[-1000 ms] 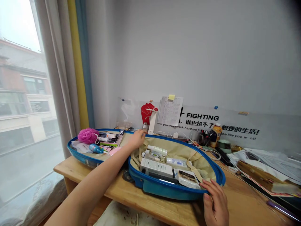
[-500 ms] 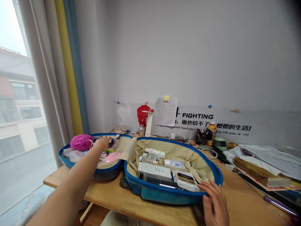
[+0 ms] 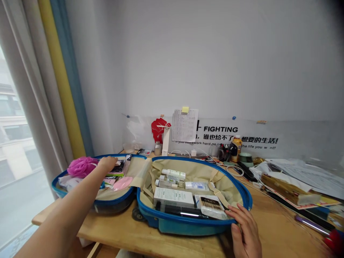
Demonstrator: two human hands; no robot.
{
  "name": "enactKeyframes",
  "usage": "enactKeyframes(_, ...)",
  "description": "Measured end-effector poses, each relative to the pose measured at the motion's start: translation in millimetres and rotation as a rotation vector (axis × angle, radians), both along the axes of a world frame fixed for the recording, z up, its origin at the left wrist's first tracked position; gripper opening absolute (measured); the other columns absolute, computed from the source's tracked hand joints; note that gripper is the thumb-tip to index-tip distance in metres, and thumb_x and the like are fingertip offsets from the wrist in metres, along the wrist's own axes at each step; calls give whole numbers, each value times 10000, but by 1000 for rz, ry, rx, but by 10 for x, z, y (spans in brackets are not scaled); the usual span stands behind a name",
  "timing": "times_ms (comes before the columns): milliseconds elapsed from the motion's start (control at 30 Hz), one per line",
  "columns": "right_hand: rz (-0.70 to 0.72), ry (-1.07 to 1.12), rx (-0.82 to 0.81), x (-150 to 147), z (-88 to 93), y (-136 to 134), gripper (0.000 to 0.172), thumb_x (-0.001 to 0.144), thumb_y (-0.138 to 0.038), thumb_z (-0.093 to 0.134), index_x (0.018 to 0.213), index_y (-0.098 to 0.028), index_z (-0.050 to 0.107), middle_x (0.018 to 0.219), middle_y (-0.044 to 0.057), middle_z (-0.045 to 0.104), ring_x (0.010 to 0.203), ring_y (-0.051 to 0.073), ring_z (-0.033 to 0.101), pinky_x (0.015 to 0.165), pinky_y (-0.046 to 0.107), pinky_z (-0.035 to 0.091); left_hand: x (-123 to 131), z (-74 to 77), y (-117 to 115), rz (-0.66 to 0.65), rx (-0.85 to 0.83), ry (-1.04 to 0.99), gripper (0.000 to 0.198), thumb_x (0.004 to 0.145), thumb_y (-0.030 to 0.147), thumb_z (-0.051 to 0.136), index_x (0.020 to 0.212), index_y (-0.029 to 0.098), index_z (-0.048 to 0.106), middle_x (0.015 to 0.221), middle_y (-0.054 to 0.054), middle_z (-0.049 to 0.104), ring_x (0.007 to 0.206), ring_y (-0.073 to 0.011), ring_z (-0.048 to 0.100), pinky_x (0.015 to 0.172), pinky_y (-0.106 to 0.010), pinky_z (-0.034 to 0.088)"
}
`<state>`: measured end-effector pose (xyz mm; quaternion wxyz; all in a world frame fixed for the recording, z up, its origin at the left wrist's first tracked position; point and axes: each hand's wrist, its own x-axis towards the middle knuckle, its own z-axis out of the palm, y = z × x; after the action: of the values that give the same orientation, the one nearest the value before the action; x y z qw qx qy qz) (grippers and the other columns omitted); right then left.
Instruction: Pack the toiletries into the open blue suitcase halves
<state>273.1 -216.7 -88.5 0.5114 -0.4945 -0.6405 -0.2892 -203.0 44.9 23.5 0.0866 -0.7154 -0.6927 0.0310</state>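
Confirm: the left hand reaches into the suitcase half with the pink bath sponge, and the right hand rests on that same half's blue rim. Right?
Not quite: in the head view, the right hand rests on the blue rim of the other suitcase half, the one holding skincare bottles. The left hand is as you say.

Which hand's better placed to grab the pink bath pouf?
Probably the left hand: it's already over the left half of the blue suitcase, right beside the pink bath pouf. The right hand rests on the other half's near rim, across the case.
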Motion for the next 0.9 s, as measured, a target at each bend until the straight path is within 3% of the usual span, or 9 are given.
enactKeyframes(167, 10, 20, -9, -24, 30, 0, 234, 928, -308, 392, 1013, -228, 595, 1043, 71, 636, 1137, 248, 533, 943, 433, 414, 298, 219, -118, -62, 97, -119, 395, 962, 430, 417, 1212, 143, 520, 1112, -92, 620, 962, -194, 621, 855, -421, 508)
enactKeyframes(267, 12, 27, 0, -24, 32, 2, 246, 931, -322, 384, 1010, -226, 597, 1038, 75, 640, 1130, 251, 540, 945, 448, 415, 770, 353, -128, -215, 152, -202, 416, 988, 418, 329, 1284, 156, 461, 1230, -115, 572, 1033, -205, 603, 881, -422, 493)
enactKeyframes(367, 5, 29, -14, -13, 18, 0, 258, 929, -342, 386, 1007, -222, 600, 1024, 81, 647, 1127, 262, 547, 939, 467, 429, 1346, 391, -137, -433, 145, -263, 401, 971, 411, 394, 1281, 168, 474, 1243, -99, 566, 1081, -205, 578, 928, -429, 472)
enactKeyframes(500, 2, 31, -26, -8, 3, -12, 256, 927, -340, 390, 1011, -225, 602, 1021, 78, 651, 1136, 264, 548, 942, 472, 439, 1990, 276, -132, -625, 82, -296, 366, 925, 375, 519, 1231, 175, 530, 1225, -87, 574, 1080, -211, 575, 934, -450, 476)
enactKeyframes(600, 2, 25, -10, -9, -4, -16, 244, 930, -324, 391, 1023, -232, 598, 1025, 67, 649, 1147, 252, 540, 942, 457, 438, 2272, 136, -95, -679, 29, -291, 336, 911, 353, 548, 1194, 170, 553, 1209, -84, 579, 1071, -210, 577, 920, -446, 489)
enactKeyframes(733, 5, 27, -13, -8, -11, -13, 232, 927, -317, 398, 1023, -236, 593, 1043, 64, 646, 1141, 246, 543, 937, 448, 438, 2417, -37, -37, -672, -17, -266, 343, 913, 355, 545, 1201, 169, 540, 1175, -82, 587, 1007, -194, 597, 867, -416, 518)
enactKeyframes(900, 5, 25, -21, -21, -3, -18, 237, 934, -311, 383, 1027, -232, 586, 1046, 72, 642, 1144, 250, 535, 936, 462, 437, 2389, -168, -29, -629, -86, -179, 331, 901, 350, 565, 1174, 163, 554, 1179, -81, 582, 1004, -194, 596, 856, -410, 522)
